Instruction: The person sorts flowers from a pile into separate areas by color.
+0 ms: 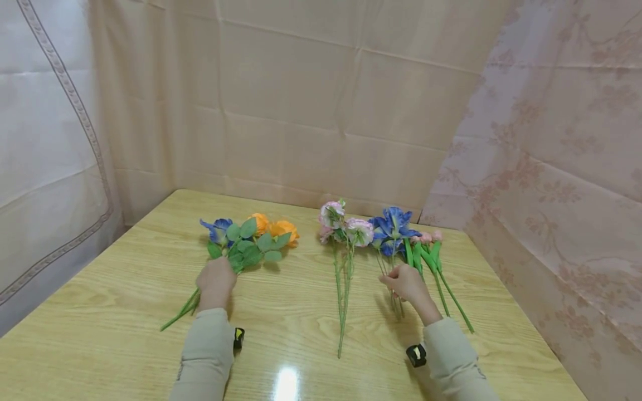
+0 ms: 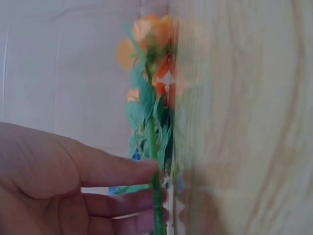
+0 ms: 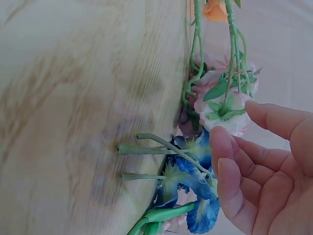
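On the left, my left hand [image 1: 217,281] pinches a green stem [image 2: 152,142] of the orange artificial flowers [image 1: 281,229] between thumb and fingers. Green leaves [image 1: 246,253] spread just beyond the hand, beside one blue flower [image 1: 218,230]. Over at the right, my right hand [image 1: 408,287] hovers at the stems of several blue artificial flowers [image 1: 393,224]. Its thumb and fingertips stand apart in the right wrist view, with nothing held between them. The stem ends [image 3: 146,148] lie beside the fingers there, and part of one stem is hidden behind them.
Pink-and-white flowers [image 1: 359,231] with long stems lie between the hands on the wooden table [image 1: 281,312]. Pink tulips [image 1: 426,238] with green stems lie right of the blue flowers. Beige curtains [image 1: 301,111] hang behind the table, and patterned cloth [image 1: 562,167] hangs at the right.
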The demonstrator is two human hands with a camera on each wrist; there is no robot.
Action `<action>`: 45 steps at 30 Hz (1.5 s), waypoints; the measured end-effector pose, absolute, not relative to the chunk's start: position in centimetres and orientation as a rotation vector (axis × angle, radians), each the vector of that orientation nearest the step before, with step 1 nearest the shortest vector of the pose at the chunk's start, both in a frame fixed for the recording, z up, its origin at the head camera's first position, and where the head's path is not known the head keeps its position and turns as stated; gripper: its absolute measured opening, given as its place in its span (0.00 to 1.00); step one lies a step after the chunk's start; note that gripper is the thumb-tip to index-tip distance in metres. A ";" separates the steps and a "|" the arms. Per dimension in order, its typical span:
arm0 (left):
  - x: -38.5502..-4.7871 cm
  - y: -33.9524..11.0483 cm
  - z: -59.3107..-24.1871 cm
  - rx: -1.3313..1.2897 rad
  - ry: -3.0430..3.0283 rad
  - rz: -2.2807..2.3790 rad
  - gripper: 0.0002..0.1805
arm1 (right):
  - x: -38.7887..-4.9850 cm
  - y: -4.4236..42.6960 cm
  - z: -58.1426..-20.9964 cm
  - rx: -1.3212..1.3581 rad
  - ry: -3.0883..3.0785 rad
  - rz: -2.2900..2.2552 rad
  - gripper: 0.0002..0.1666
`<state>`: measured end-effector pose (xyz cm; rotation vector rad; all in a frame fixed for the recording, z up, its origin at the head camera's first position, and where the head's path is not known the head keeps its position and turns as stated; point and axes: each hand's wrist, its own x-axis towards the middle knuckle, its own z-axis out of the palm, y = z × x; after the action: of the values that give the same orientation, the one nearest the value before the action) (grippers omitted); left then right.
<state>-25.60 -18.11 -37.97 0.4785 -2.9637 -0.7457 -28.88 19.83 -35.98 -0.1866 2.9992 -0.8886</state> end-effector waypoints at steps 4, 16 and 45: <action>-25.5 -18.3 -37.8 0.500 -3.013 -0.725 0.12 | -28.8 19.8 -36.0 -0.178 2.986 -0.886 0.16; -25.4 -18.2 -37.8 0.505 -3.042 -0.690 0.12 | -28.5 19.5 -36.1 -0.189 3.003 -0.832 0.15; -24.7 -14.5 -33.8 0.042 -2.433 -1.205 0.07 | -26.8 16.7 -35.1 -0.468 2.870 -1.061 0.13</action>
<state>-24.66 -14.48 -33.84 0.0419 -2.4326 -1.2047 -26.80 16.69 -35.07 -0.4681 2.8703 -1.0610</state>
